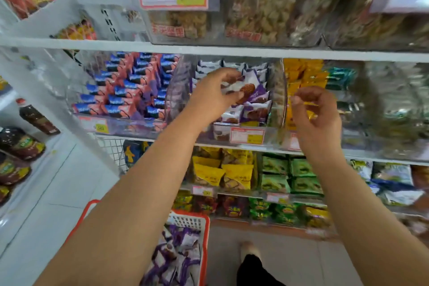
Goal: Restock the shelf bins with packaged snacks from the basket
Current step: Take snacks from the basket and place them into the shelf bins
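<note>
Both my forearms bare, no sleeves, no watch, no rings. Left hand [214, 95], right hand [316, 111] ungloved. Black trouser leg [251, 271], pale shoe [249, 248] below.

Purple-white snack packets [251, 109] fill the clear bin [277, 100]; more in basket [205, 237].

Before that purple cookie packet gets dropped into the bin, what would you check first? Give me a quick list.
1. Left hand grips the purple packet: ok.
2. Packet is over the matching purple bin: ok.
3. Room left in that bin: cannot tell, it looks fairly full.
4. Right hand is free: cannot tell, its fingers are curled by the yellow packets.
5. Basket has more purple packets: ok.
</note>
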`<state>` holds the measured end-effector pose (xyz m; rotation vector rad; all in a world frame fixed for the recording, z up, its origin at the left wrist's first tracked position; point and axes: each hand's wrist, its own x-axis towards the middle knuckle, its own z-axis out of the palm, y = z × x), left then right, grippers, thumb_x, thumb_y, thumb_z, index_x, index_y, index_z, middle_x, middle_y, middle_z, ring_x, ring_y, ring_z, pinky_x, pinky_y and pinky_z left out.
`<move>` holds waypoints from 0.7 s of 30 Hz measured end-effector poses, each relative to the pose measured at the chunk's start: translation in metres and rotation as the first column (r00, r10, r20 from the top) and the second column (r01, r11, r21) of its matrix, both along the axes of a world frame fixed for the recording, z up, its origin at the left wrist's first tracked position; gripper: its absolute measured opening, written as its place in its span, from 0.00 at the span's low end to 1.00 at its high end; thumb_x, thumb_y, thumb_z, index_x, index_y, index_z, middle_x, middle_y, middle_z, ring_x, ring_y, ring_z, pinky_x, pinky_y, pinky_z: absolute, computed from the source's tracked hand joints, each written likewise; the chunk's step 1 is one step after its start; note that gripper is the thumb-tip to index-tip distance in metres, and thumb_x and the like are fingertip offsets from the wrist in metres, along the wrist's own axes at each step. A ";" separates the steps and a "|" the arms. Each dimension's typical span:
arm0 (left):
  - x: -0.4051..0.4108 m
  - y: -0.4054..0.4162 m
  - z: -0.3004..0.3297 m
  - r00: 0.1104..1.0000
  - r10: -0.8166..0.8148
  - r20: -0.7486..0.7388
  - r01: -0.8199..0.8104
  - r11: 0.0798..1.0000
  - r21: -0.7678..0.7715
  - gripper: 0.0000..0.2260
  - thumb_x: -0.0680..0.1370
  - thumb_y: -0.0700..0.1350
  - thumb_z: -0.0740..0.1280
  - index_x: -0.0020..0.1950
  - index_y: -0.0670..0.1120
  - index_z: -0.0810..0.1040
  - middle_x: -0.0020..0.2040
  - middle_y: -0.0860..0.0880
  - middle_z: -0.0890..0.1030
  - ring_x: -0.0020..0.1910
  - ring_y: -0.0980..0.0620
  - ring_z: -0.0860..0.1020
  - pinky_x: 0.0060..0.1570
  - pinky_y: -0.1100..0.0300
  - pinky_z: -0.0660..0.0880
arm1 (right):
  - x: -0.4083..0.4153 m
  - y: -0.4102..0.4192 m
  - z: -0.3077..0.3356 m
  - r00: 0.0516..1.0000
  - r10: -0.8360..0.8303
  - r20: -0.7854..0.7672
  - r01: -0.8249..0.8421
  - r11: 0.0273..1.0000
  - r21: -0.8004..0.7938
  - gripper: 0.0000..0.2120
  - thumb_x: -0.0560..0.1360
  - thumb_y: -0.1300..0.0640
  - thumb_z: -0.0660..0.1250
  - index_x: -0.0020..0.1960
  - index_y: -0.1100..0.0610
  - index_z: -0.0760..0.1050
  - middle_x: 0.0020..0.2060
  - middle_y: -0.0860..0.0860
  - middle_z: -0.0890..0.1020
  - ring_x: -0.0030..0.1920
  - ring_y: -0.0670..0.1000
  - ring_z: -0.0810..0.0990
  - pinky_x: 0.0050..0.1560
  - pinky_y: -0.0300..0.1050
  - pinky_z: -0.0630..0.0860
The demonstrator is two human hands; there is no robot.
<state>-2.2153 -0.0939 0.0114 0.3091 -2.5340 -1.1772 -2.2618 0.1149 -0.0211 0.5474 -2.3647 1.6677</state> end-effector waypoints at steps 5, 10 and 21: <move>-0.052 0.002 -0.023 0.988 -0.068 0.139 0.093 0.980 -0.177 0.19 0.76 0.45 0.73 0.66 0.47 0.77 0.66 0.48 0.77 0.63 0.50 0.75 0.56 0.63 0.66 | -0.007 0.002 -0.032 1.000 -0.007 -0.016 0.011 0.968 0.250 0.14 0.79 0.48 0.65 0.62 0.54 0.73 0.54 0.46 0.75 0.56 0.52 0.75 0.50 0.48 0.75; -0.069 -0.003 -0.032 0.948 -0.135 0.287 0.180 0.974 -0.137 0.21 0.76 0.45 0.73 0.68 0.49 0.76 0.68 0.50 0.76 0.66 0.51 0.73 0.57 0.63 0.65 | -0.007 0.001 -0.036 0.998 -0.012 -0.057 0.028 0.956 0.293 0.15 0.79 0.49 0.64 0.62 0.56 0.73 0.51 0.44 0.72 0.55 0.51 0.74 0.49 0.46 0.73; -0.067 0.012 -0.049 0.933 -0.152 0.327 0.306 0.814 -0.494 0.11 0.75 0.48 0.71 0.56 0.51 0.77 0.56 0.51 0.77 0.57 0.49 0.74 0.50 0.54 0.71 | -0.004 -0.003 -0.038 0.993 -0.027 -0.111 0.060 0.950 0.307 0.15 0.78 0.52 0.67 0.62 0.58 0.73 0.50 0.42 0.71 0.50 0.36 0.63 0.48 0.36 0.65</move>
